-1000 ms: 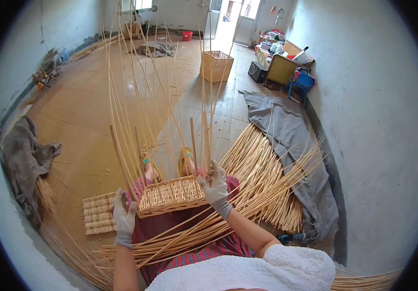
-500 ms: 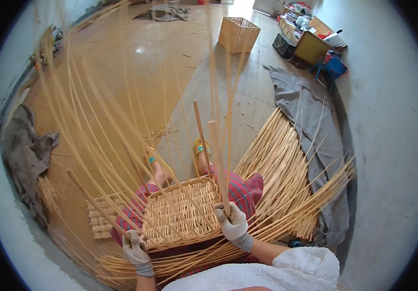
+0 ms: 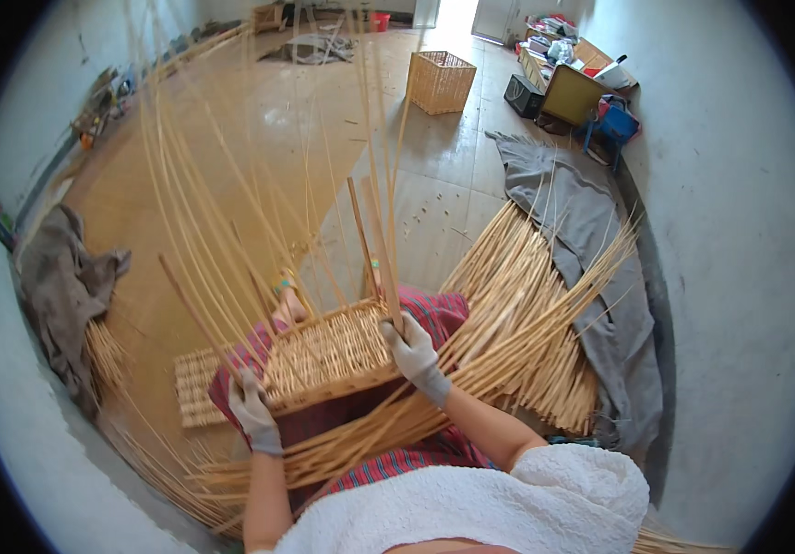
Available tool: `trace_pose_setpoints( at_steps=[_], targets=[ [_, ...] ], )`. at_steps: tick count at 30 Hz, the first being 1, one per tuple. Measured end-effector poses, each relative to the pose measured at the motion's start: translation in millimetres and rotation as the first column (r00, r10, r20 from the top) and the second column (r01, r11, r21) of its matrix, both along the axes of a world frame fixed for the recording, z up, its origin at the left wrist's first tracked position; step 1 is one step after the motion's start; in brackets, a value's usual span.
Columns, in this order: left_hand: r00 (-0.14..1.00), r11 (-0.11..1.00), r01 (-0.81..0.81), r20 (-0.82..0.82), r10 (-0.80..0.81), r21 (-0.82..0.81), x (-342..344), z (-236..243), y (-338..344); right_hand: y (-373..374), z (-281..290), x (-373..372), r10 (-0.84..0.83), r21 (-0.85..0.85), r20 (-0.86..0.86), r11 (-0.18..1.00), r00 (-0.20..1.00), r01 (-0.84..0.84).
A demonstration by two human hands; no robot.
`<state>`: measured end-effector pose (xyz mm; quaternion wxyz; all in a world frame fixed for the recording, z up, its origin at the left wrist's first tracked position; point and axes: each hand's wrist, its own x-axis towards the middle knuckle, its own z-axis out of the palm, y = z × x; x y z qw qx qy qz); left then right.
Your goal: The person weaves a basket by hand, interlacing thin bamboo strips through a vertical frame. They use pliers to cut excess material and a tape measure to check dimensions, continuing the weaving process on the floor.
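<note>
A woven wicker base rests across my lap, with tall thin wicker rods rising from its edges. My left hand, in a pale work glove, is closed around the lower end of a brown corner stick at the base's near left corner. My right hand, gloved too, grips a thicker wooden corner stick near its foot at the near right corner. Further corner sticks stand at the far side, one of them a dark stick. The palms and parts of the fingers are hidden.
Loose wicker rods lie across my lap, beside a large bundle on my right. Grey cloths lie on both sides. Another woven panel is at left. A finished-looking basket and a blue stool stand farther off.
Both hands and the wicker base have moved away from me and slightly left, the standing rods swaying with them. The view has shifted a little. Both hands keep their grip on the corner sticks.
</note>
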<state>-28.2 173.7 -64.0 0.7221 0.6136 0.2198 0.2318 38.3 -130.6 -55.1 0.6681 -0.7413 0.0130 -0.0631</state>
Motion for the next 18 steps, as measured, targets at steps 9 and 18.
trace_pose_setpoints(
  at_steps=[9, 18],
  targets=[
    [0.998, 0.997, -0.066, 0.001, 0.066, 0.040, -3, -21, -1, -21, 2, -10, 0.107, -0.143, -0.044, 0.983, 0.993, -0.112],
    [0.997, 0.999, -0.047, -0.068, 0.048, 0.025, -9, -44, 17, 5, 19, -80, 0.722, -0.813, 0.112, 0.462, 0.683, -0.355]
  ],
)
